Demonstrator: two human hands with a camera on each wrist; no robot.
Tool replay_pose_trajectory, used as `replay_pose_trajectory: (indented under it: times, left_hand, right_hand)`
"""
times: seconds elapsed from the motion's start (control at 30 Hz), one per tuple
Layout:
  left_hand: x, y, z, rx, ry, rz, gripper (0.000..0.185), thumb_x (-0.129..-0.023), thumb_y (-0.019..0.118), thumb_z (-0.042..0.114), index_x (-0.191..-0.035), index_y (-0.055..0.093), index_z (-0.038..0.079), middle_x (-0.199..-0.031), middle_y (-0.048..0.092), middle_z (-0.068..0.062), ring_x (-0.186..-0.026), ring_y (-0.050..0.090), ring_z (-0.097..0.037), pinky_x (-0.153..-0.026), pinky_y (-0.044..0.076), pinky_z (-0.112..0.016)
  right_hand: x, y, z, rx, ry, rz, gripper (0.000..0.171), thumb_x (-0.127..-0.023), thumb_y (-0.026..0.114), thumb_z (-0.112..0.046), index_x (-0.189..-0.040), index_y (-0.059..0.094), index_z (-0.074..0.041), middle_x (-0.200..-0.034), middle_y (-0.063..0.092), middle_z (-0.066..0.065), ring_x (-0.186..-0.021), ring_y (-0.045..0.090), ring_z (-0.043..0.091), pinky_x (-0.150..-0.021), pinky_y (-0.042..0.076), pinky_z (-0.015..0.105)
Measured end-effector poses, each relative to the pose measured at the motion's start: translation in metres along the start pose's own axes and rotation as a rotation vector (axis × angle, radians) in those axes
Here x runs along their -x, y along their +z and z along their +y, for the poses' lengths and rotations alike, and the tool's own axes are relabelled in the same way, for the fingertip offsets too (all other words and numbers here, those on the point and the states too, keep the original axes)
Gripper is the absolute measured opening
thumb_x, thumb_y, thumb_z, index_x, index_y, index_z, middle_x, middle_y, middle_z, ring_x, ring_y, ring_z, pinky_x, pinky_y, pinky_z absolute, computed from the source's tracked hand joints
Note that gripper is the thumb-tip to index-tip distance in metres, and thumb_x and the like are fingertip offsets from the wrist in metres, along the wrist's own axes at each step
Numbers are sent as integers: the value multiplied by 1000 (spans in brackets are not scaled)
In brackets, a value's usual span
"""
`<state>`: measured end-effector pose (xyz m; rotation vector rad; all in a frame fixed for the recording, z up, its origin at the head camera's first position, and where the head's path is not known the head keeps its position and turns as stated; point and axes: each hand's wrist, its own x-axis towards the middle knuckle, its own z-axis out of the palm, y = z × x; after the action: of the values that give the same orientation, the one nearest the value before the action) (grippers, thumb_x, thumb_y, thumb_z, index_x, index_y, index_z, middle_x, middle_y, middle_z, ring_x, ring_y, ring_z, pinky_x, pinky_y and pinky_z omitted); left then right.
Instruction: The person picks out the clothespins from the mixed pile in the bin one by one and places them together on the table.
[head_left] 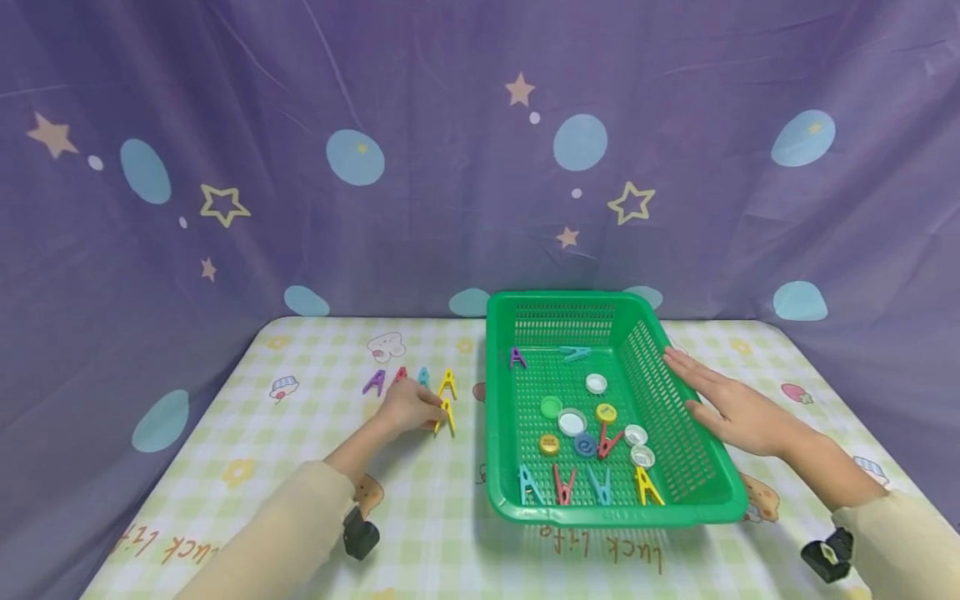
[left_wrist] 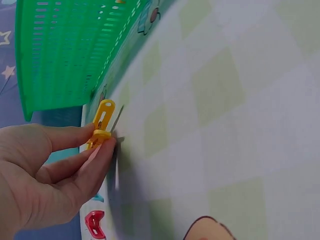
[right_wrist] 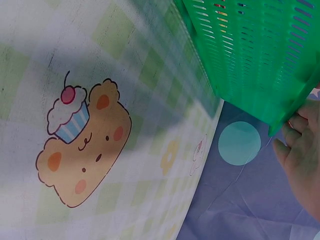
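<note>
Your left fingers (left_wrist: 71,136): pinching a yellow A-shaped plastic clothespin (left_wrist: 102,133)
Long axis: running away from you, narrow end farthest
Your right fingers (head_left: 693,372): straight, against the green plastic basket (head_left: 615,515)

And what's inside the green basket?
Purple, blue, red and yellow clothespins, and white, green, yellow and blue round caps. What's right under them is covered, so I can't see it.

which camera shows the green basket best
The head view: it shows the green basket's whole rim and the clips and caps inside. The left wrist view shows only part of its slotted side, cut off at the top. The right wrist view also shows just part, with the right hand at its rim.
</note>
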<state>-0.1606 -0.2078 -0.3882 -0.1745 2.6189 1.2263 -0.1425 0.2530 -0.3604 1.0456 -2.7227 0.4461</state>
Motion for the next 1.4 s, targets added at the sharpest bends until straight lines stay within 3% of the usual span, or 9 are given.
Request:
replay_pose_trajectory:
  times: [0.53, 1.4]
  left_hand:
    - [5, 7, 0, -35, 59, 106, 22, -77, 76, 5, -96, 72, -5, -84, 74, -17, -55, 64, -9, -55, 55, -21]
    - [7, 10, 1, -37, 60, 120, 19, -79, 75, 5, -94, 71, -7, -88, 73, -20, -56, 68, -14, -54, 57, -22]
  right_hand:
    - [-1, 1, 1, -7, -6, 1, 62, -96, 52, -17, -151, 27, -7, -158, 29, 16, -141, 7, -13, -105, 4, -7]
    - [0, 1, 1, -2, 6, -2, 61, -96, 52, -18, -151, 28, -6, -158, 28, 15, -142, 11, -10, -103, 4, -8]
